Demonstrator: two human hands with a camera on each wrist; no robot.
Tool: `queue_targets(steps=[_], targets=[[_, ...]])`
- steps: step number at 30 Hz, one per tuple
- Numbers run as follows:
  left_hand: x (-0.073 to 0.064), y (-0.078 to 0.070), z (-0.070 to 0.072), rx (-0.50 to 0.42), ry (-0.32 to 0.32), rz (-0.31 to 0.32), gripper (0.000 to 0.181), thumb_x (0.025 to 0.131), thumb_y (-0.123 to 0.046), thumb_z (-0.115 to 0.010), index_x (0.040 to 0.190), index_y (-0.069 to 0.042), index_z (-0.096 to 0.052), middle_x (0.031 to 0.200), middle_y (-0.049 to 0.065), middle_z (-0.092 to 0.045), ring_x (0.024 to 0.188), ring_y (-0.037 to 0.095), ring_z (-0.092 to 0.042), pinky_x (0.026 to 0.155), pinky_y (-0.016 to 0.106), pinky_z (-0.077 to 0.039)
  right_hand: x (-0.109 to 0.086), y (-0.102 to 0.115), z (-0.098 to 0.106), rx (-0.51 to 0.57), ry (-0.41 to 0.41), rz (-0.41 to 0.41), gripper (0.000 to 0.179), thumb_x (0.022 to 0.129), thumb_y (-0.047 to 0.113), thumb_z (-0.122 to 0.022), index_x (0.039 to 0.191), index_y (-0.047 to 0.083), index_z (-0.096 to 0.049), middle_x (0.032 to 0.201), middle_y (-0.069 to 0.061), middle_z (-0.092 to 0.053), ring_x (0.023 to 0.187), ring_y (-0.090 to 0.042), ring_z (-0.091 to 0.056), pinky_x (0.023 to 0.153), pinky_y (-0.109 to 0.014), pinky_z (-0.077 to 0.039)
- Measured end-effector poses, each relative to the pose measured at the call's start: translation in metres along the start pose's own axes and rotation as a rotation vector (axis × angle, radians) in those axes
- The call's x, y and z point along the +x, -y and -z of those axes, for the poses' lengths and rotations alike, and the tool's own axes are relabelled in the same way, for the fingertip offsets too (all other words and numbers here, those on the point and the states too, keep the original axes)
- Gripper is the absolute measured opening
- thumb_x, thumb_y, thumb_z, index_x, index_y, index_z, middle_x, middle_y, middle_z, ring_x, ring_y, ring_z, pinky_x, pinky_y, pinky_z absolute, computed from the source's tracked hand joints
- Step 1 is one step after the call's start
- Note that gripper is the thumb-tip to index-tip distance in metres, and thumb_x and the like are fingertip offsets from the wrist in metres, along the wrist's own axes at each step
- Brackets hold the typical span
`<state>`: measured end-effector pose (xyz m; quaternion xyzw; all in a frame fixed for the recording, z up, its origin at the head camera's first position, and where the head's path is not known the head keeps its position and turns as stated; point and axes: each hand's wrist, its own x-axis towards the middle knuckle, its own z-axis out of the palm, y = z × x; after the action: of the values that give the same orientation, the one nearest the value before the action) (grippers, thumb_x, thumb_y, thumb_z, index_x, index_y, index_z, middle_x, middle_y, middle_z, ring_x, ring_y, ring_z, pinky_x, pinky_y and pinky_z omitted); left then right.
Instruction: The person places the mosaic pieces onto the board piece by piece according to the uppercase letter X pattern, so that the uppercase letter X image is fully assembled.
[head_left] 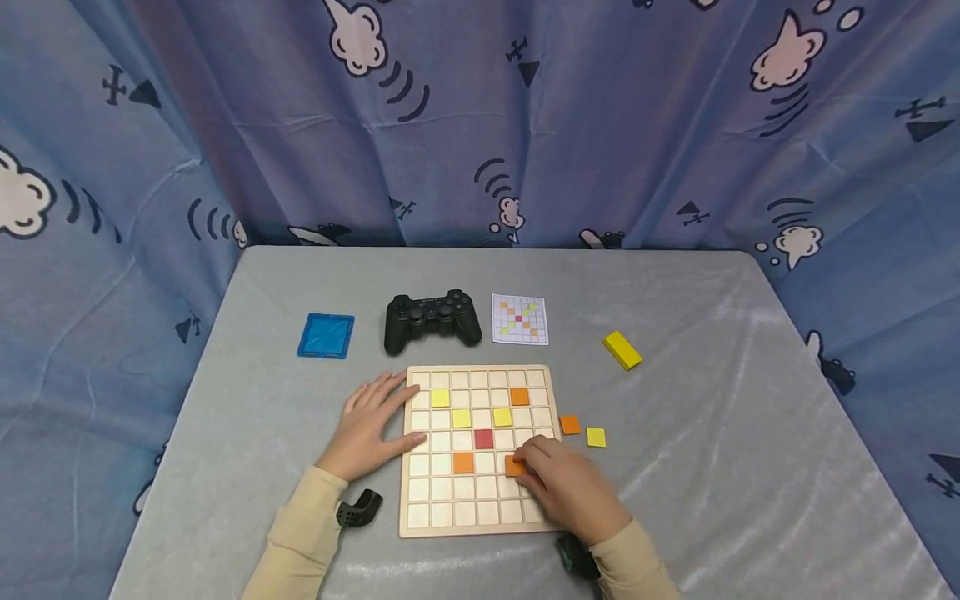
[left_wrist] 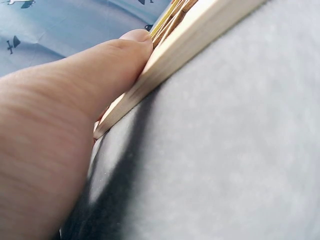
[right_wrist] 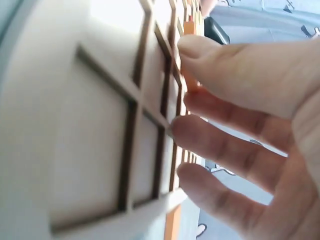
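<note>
A wooden grid board (head_left: pixel 430 514) lies on the table with several coloured square tiles in its cells: yellow tiles (head_left: pixel 461 418), a red tile (head_left: pixel 483 438) and orange tiles (head_left: pixel 463 462). My left hand (head_left: pixel 369 429) rests at the board's left edge, thumb and index fingertip on its rim; in the left wrist view the thumb (left_wrist: pixel 110 62) lies over the wooden side. My right hand (head_left: pixel 573 483) pinches an orange tile (head_left: pixel 514 467) between thumb and fingers at a cell right of centre. In the right wrist view that tile (right_wrist: pixel 189 75) stands on edge between the fingertips.
Beside the board's right edge lie a loose orange tile (head_left: pixel 570 425) and a yellow tile (head_left: pixel 596 437). Behind are a blue square tray (head_left: pixel 326 336), a black game controller (head_left: pixel 432 321), a printed pattern card (head_left: pixel 520 320) and a yellow block (head_left: pixel 622 350). A patterned curtain hangs behind the table.
</note>
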<state>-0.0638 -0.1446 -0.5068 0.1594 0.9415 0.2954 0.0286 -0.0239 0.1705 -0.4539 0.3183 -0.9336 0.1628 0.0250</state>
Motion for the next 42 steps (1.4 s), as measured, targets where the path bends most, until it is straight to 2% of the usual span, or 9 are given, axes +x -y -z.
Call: queue_targets(steps=[6, 19, 34, 38, 42], targets=[[0.0, -0.001, 0.0, 0.001, 0.006, 0.004, 0.072, 0.084, -0.06, -0.062, 0.145, -0.025, -0.044, 0.157, -0.002, -0.027, 0.147, 0.024, -0.016, 0.117, 0.049, -0.008, 0.003, 0.003, -0.004, -0.004, 0.009, -0.001, 0.021, 0.083, 0.025, -0.075, 0.101, 0.018, -0.066, 0.099, 0.008, -0.063, 0.091, -0.008, -0.061, 0.081, -0.029, -0.054], [0.0, -0.001, 0.002, 0.004, 0.003, -0.002, 0.072, 0.084, -0.058, -0.063, 0.144, -0.024, -0.044, 0.157, -0.001, -0.028, 0.147, 0.024, -0.016, 0.117, 0.05, -0.008, 0.009, 0.002, -0.006, -0.002, -0.007, 0.041, 0.02, 0.083, 0.021, -0.076, 0.099, 0.018, -0.066, 0.099, 0.007, -0.06, 0.084, -0.008, -0.058, 0.073, -0.027, -0.053], [0.0, 0.0, 0.002, 0.008, 0.0, 0.0, 0.073, 0.083, -0.06, -0.063, 0.144, -0.024, -0.044, 0.157, -0.001, -0.028, 0.147, 0.024, -0.016, 0.117, 0.05, -0.008, 0.012, 0.001, -0.006, 0.043, 0.009, 0.041, 0.018, 0.082, 0.017, -0.076, 0.099, 0.018, -0.068, 0.097, 0.005, -0.058, 0.079, -0.008, -0.057, 0.07, -0.026, -0.053], [0.0, 0.0, 0.001, 0.005, 0.001, 0.002, 0.073, 0.084, -0.06, -0.063, 0.144, -0.024, -0.044, 0.157, -0.001, -0.028, 0.147, 0.024, -0.016, 0.117, 0.05, -0.008, 0.009, -0.009, 0.0, 0.07, 0.011, 0.014, 0.019, 0.085, 0.018, -0.073, 0.103, 0.016, -0.066, 0.101, 0.003, -0.06, 0.085, -0.01, -0.06, 0.073, -0.029, -0.054], [0.0, -0.002, 0.002, -0.007, 0.008, 0.006, 0.072, 0.084, -0.059, -0.063, 0.144, -0.024, -0.044, 0.157, -0.001, -0.027, 0.147, 0.023, -0.015, 0.118, 0.05, -0.007, 0.001, -0.031, 0.013, 0.026, -0.024, -0.071, 0.024, 0.083, 0.015, -0.075, 0.105, 0.012, -0.066, 0.102, 0.0, -0.061, 0.084, -0.012, -0.061, 0.071, -0.031, -0.054]])
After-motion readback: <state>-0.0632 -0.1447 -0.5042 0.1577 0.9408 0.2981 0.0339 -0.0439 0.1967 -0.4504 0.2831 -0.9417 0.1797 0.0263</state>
